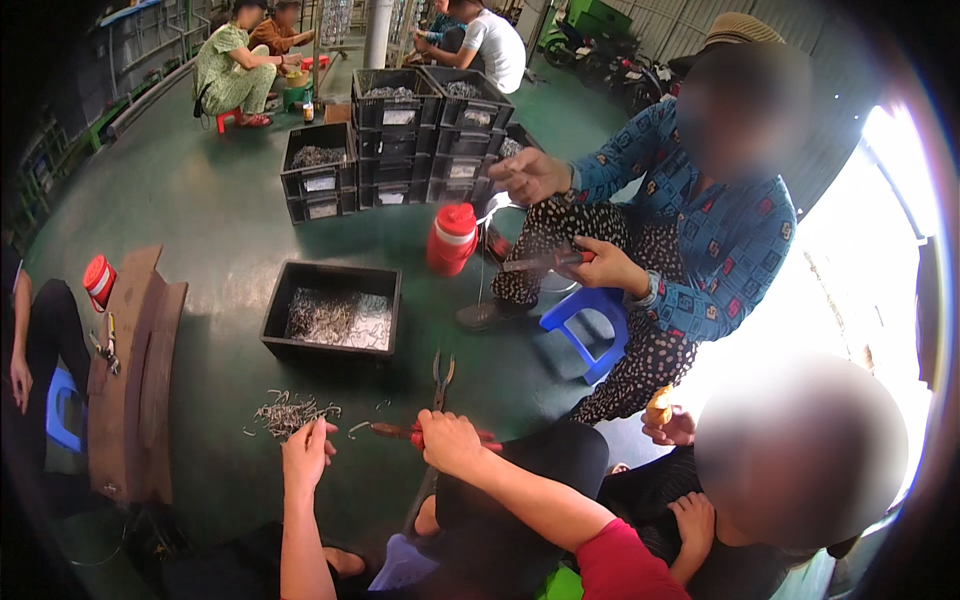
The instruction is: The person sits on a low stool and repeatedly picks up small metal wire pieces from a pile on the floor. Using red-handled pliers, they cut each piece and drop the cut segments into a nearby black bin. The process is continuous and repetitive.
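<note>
My left hand (307,456) is beside a loose pile of small bent metal hooks (288,413) on the floor. Its fingers are loosely bent and look apart, with nothing visible in them. My right hand (450,443) is closed round red-handled pliers (490,440), in front of my dark-trousered knee. A dark reddish-brown end (392,431) sticks out left of this fist. Just beyond it, long metal jaws (441,378) point upward, parted at the tips; whether they belong to the same tool I cannot tell. One single hook (357,430) lies between my hands.
Ahead stands a black crate (272,322) with metal pieces inside. Stacked black crates (393,140) and a red jug (453,240) are farther off. At right, one co-worker (690,240) holds pliers; another (690,510) sits close. Bent cardboard (130,400) with a tool lies left.
</note>
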### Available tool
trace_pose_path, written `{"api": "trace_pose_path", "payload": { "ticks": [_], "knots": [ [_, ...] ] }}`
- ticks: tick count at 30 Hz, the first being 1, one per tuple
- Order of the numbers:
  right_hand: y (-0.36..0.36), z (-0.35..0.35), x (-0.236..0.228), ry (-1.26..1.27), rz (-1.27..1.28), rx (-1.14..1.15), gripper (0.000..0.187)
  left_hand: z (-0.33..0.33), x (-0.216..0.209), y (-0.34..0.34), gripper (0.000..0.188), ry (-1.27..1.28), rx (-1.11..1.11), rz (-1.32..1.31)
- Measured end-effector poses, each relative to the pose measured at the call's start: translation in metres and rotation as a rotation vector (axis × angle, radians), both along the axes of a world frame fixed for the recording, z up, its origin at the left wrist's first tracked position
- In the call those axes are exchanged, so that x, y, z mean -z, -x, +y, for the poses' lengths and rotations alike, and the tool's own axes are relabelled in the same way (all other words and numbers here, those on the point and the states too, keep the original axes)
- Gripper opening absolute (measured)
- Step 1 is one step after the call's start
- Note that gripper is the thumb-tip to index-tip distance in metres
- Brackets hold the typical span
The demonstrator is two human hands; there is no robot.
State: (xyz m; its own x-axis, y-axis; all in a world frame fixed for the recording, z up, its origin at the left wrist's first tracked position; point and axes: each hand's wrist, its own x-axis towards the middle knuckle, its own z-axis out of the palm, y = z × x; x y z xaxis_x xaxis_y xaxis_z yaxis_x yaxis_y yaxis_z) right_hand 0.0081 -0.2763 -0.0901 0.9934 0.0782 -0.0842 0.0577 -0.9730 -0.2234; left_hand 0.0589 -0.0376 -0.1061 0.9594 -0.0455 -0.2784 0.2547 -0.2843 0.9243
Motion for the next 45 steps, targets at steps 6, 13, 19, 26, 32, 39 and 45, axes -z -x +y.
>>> {"api": "trace_pose_path", "payload": {
  "ticks": [6, 13, 19, 26, 32, 39, 45],
  "knots": [
    [0.000, -0.010, 0.012, 0.184, 0.393, -0.087, 0.030, 0.009, 0.003, 0.001, 0.034, -0.018, -0.045, -0.051],
    [-0.005, -0.019, 0.007, 0.150, 0.411, 0.019, 0.027, 0.018, 0.014, 0.000, 0.033, -0.189, 0.009, -0.171],
    [-0.010, -0.021, -0.015, 0.122, 0.423, 0.126, 0.029, 0.024, 0.022, 0.001, 0.029, -0.481, 0.095, -0.212],
    [-0.010, -0.020, -0.021, 0.149, 0.435, 0.144, 0.028, 0.008, 0.044, 0.012, 0.030, -0.483, 0.224, -0.089],
    [-0.010, -0.024, -0.020, 0.154, 0.435, 0.126, 0.029, -0.011, 0.077, 0.025, 0.034, -0.692, 0.298, -0.207],
    [-0.006, -0.023, -0.012, 0.132, 0.424, 0.110, 0.030, 0.004, 0.058, 0.013, 0.013, -0.515, 0.105, -0.421],
    [-0.007, -0.016, -0.003, 0.171, 0.539, 0.023, 0.034, -0.008, 0.036, 0.011, 0.016, -0.362, 0.029, -0.388]
  ]
}}
